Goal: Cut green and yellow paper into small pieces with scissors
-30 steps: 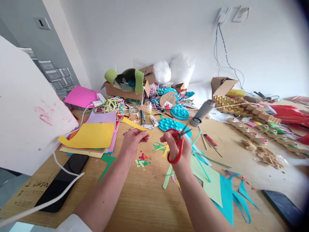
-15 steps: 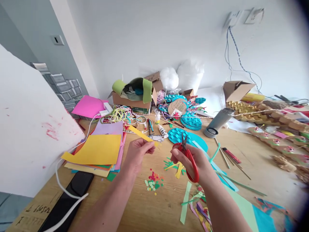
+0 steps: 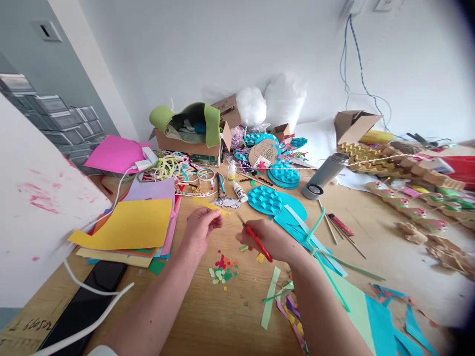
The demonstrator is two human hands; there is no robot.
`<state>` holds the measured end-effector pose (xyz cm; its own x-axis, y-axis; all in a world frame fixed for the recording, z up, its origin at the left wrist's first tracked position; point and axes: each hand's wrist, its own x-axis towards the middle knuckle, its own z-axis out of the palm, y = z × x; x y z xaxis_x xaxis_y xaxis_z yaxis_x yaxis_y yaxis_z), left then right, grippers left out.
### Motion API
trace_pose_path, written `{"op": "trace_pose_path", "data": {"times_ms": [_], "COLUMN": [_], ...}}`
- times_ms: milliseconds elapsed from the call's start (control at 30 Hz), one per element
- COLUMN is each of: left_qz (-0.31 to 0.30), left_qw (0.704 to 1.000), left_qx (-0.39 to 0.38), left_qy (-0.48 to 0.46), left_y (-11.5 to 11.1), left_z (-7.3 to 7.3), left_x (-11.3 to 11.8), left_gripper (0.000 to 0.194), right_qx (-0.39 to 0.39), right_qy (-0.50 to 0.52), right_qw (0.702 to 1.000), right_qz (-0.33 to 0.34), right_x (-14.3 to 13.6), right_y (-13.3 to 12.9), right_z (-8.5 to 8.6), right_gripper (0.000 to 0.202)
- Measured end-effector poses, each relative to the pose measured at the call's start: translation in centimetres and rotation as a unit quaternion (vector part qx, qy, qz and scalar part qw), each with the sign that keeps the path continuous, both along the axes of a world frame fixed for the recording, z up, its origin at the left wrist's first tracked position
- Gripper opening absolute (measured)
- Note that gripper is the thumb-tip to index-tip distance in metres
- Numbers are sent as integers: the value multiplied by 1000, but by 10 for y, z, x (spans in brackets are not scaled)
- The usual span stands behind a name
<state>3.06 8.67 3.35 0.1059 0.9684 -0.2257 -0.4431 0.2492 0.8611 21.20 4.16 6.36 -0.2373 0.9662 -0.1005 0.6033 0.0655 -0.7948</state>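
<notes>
Pinched between the thumb and fingers of my left hand [image 3: 203, 228] is a yellow paper strip [image 3: 208, 204], its right end poking out toward the scissors. My right hand [image 3: 272, 238] grips a pair of red-handled scissors [image 3: 259, 243]; the blades point up and left, a short way from the strip's end. Whether the blades are apart I cannot tell. Below and between my hands lies a cluster of small red, orange and green paper dots [image 3: 222, 269]. Yellow paper snippets [image 3: 261, 258] lie under my right hand, which partly hides them.
Coloured paper sheets [image 3: 139, 225] and a black phone [image 3: 83, 306] lie at left. Glue bottles [image 3: 240, 192] and blue textured paper rounds [image 3: 264, 200] stand or lie beyond my hands. A grey flask [image 3: 326, 175] lies tilted at right, near thin sticks [image 3: 345, 232]. Paper scraps [image 3: 293, 311] sit by my right forearm.
The view has shifted to the right and slightly down. My right hand has turned, so the scissors, pointing upward before, now point left toward the strip. The strip stays in my left hand.
</notes>
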Motion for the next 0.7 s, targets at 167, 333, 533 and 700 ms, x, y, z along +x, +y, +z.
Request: {"op": "trace_pose_path", "data": {"times_ms": [167,333,533,700], "left_qz": [-45,18,22,31], "left_qw": [996,999,999,996], "left_qx": [40,36,-13,-53], "left_qy": [66,24,-47,-70], "left_y": [-5,-10,-20,-22], "left_z": [20,37,40,37], "left_x": [-10,-18,-8,0], "left_gripper": [17,17,20,22], "right_qx": [56,-2,-80,-80], "right_qy": [155,141,116,117], "right_qw": [985,990,990,990], "right_qz": [-48,-7,-2,-2], "right_x": [-15,-31,-41,-39], "right_y": [-6,-19,-20,-19], "right_z": [17,11,-6,-7], "right_gripper": [48,51,49,48]}}
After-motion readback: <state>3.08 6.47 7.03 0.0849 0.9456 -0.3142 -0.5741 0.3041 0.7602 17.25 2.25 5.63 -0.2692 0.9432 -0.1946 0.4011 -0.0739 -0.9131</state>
